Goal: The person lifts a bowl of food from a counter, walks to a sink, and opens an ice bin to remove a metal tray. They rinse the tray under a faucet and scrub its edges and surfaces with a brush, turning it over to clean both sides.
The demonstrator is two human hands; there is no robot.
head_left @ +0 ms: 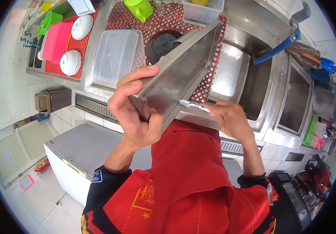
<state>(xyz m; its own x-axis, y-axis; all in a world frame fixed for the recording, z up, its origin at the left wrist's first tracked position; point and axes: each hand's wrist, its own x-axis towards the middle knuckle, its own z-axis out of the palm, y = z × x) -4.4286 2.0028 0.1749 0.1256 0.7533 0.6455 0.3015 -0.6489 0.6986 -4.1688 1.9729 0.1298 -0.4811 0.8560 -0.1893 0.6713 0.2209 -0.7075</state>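
At the centre of the frame, the left hand clamps the near corner of a steel tray, thumb across its inner face and fingers curled around the rim, holding it tilted on edge above the sink area. Just right of centre, the right hand pinches the handle of a toothbrush, whose white and blue head touches the tray's lower edge. The two hands are apart, one on either side of the tray's corner.

Behind the tray, a red studded mat covers the steel table, carrying a dark round pot, a clear plastic box turned upside down and a lime green cup. In the upper left lie a pink tray and two white bowls. To the right, a blue-spouted tap reaches over the steel sink. A red apron fills the bottom centre; a white chest freezer stands at lower left.
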